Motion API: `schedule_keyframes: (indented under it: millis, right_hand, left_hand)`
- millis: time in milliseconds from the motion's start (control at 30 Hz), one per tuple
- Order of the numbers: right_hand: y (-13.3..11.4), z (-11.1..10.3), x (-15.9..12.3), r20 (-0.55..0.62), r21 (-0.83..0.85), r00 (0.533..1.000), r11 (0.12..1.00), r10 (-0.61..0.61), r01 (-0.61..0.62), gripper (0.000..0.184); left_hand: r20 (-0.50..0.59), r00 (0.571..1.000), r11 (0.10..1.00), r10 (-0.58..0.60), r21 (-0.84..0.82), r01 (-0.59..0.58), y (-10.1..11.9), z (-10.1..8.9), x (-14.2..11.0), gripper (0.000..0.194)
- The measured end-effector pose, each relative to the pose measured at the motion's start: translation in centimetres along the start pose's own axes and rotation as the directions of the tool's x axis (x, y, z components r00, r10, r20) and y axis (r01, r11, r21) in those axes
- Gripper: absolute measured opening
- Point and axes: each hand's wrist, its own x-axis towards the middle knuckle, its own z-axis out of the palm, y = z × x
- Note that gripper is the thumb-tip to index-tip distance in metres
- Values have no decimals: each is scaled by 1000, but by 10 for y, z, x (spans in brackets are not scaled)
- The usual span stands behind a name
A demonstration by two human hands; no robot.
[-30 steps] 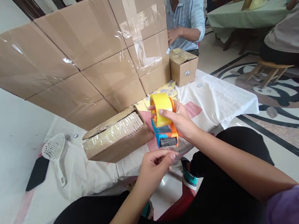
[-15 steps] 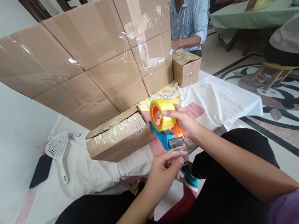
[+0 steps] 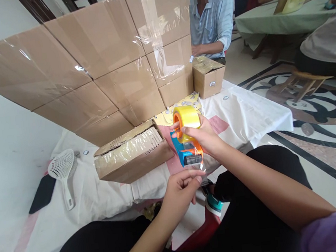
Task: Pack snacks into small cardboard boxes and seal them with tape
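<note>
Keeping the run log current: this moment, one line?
right hand: holding dispenser | left hand: at tape strip | near box: on cloth

White-clothed table point(image 3: 251, 105): long carton point(image 3: 134, 163), small carton point(image 3: 208, 78), cardboard partition point(image 3: 126, 84), white strainer point(image 3: 63, 169).

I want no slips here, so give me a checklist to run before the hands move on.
1. Dispenser held: ok, the right hand grips it.
2. Left hand off the dispenser: ok, a gap shows.
3. Clear strip pinched by the left hand: cannot tell, the film is see-through.
4. Dispenser apart from the box: cannot tell, one view only.
5. Skimmer out of the way: ok, it lies well left of both hands.
6. Small box out of the way: ok, it stands beyond them.
</note>
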Motion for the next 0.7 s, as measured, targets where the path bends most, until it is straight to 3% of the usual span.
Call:
schedule_keyframes:
  millis: [300,467,600,700]
  right_hand:
    - [4,-2,0,9,-20,998,998,-64,64,29]
    - [8,-6,-2,106,76,985,989,-134,126,24]
    - [10,-8,-1,91,37,988,992,-125,122,33]
    - [8,-9,0,70,36,988,990,-135,133,32]
  left_hand:
    - [-139,990,997,-22,72,32,1,-7,5,40]
    - [-203,976,990,83,128,-57,-2,-6,3,34]
    - [-276,926,939,258,295,-174,-4,-6,6,22]
    - [-272,909,924,316,305,-231,-4,-7,10,15]
